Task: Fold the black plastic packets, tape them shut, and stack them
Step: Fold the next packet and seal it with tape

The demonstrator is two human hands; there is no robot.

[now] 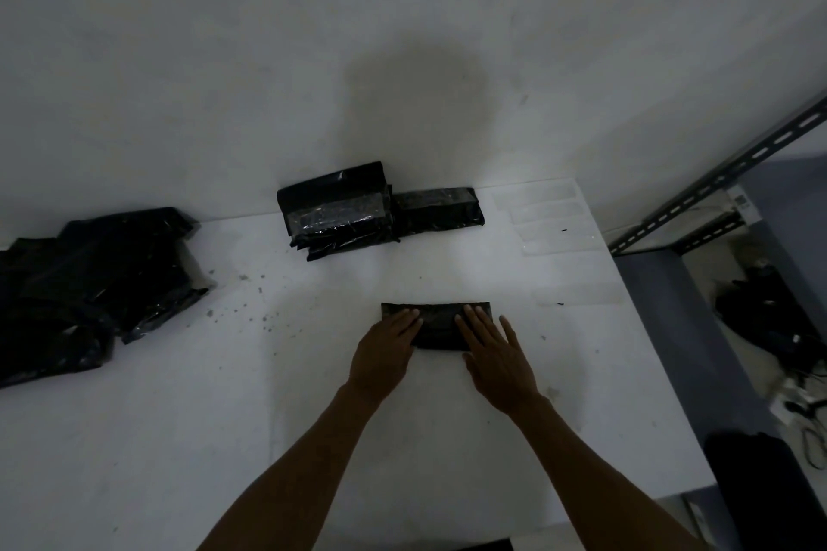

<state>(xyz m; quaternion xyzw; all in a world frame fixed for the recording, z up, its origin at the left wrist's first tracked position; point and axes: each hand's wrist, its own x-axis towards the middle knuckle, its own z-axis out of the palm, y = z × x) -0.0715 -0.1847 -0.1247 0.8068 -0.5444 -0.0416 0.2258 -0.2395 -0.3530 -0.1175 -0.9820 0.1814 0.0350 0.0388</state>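
Both forearms reach in from the near edge. The left hand (385, 353) and right hand (492, 353) lie flat, fingers straight and a little spread, holding nothing. Each presses on one end of the folded packet (441, 322), a narrow black strip lying crosswise on the white bench (268, 394).

The step looks like flattening the fold before taping. Slick plastic of this kind probably springs open, so it would be best to sweep the palms outward from the middle to push air out and set the crease. One palm should then hold the fold while the other fetches tape.

Beyond the packet and to its right, faint clear tape strips (546, 215) seem to lie ready on the bench, so the right hand is the better one to fetch. Straight beyond the packet, against the wall, sits the taped stack (335, 215), with another taped packet (441, 208) touching its right side. Far to the packet's left lies a loose pile of unfolded black packets (89, 282). The tape should cross the loose edge squarely, pressed down from the centre.
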